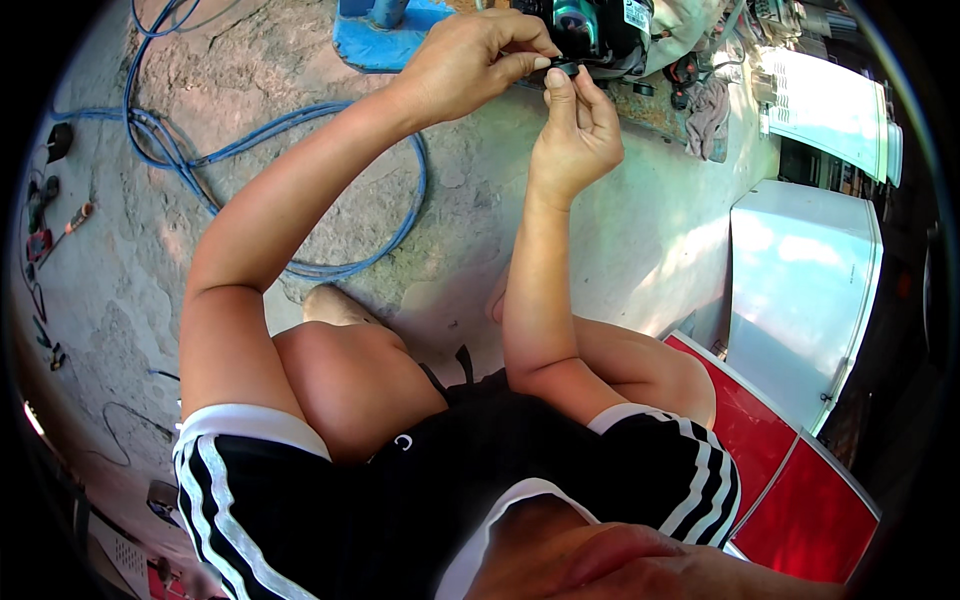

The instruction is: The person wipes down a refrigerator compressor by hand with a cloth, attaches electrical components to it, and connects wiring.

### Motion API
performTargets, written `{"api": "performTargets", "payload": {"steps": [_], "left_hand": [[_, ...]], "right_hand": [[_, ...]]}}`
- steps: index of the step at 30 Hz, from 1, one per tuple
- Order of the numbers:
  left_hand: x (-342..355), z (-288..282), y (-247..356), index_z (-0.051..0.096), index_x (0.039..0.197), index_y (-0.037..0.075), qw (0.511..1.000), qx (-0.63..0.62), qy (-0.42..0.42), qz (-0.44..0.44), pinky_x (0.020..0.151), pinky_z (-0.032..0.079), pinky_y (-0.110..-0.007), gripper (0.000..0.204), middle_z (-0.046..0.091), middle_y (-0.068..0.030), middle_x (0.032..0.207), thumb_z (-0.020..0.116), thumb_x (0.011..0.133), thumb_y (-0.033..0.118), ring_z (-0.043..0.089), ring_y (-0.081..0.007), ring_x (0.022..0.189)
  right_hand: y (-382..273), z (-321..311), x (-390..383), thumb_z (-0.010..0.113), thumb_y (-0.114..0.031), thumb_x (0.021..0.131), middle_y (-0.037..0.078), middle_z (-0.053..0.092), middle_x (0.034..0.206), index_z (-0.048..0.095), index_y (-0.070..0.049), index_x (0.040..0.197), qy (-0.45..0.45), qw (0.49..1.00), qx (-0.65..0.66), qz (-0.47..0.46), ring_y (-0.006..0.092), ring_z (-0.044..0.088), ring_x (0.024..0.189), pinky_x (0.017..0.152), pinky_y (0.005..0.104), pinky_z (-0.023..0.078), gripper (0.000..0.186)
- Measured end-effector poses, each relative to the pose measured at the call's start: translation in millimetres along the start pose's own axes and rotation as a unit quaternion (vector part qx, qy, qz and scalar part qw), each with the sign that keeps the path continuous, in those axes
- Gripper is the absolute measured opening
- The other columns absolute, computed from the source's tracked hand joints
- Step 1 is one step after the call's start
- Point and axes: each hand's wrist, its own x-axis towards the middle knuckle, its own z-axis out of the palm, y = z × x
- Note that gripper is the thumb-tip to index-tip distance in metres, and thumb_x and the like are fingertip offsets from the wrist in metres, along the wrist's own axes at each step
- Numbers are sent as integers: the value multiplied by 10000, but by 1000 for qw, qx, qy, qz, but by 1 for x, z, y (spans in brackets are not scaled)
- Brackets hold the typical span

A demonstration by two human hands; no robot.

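Observation:
At the top of the view, both my hands meet in front of a black machine [622,40] with a shiny greenish patch on it. My left hand [462,62] reaches across from the left, thumb and forefinger pinched close to a small dark part [568,69]. From below, my right hand [577,138] pinches that same part between thumb and fingers. The part's exact kind is too small to make out. What the left fingertips grip is mostly hidden. The machine's upper side is cut off by the frame edge.
A blue metal stand [375,40] is left of my hands. Blue hose [415,200] loops over the rough concrete floor [300,170]. A screwdriver [78,218] lies far left. A grey rag [706,120] hangs to the right, near white panels [800,290] and a red one [810,510].

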Motion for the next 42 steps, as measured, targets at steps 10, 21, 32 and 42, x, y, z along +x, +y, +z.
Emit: {"api": "performTargets", "payload": {"steps": [10, 21, 32, 42], "left_hand": [[0, 3, -3, 674, 988, 59, 999, 8, 24, 31, 702, 533, -308, 164, 702, -75, 876, 672, 873, 176, 687, -193, 809], [1, 0, 6, 685, 949, 67, 999, 21, 21, 15, 701, 543, -350, 167, 704, -98, 890, 680, 831, 186, 697, -246, 825], [4, -11, 21, 654, 933, 14, 998, -55, -10, -16, 682, 531, -315, 137, 696, -111, 809, 677, 836, 108, 685, -196, 752], [6, -16, 26, 655, 912, 15, 995, -88, -31, -36, 687, 524, -301, 108, 697, -111, 809, 684, 824, 70, 685, -185, 756]], "right_hand": [[-15, 4, 4, 749, -50, 822, 121, 665, 913, 611, 60, 1002, 38, 976, 105, 185, 172, 679, 776, 680, 264, 577, 252], [-5, 1, -1, 727, -33, 837, 79, 653, 958, 575, 1, 1085, -20, 987, 114, 110, 170, 655, 910, 791, 266, 551, 293], [6, -9, -4, 714, 12, 828, 89, 553, 1129, 588, 23, 1164, -73, 996, -6, -42, 169, 641, 959, 809, 266, 565, 359], [-2, -10, -3, 741, -3, 802, 93, 576, 1082, 673, -7, 1105, -49, 987, -122, -94, 150, 649, 858, 729, 262, 578, 311]]}}
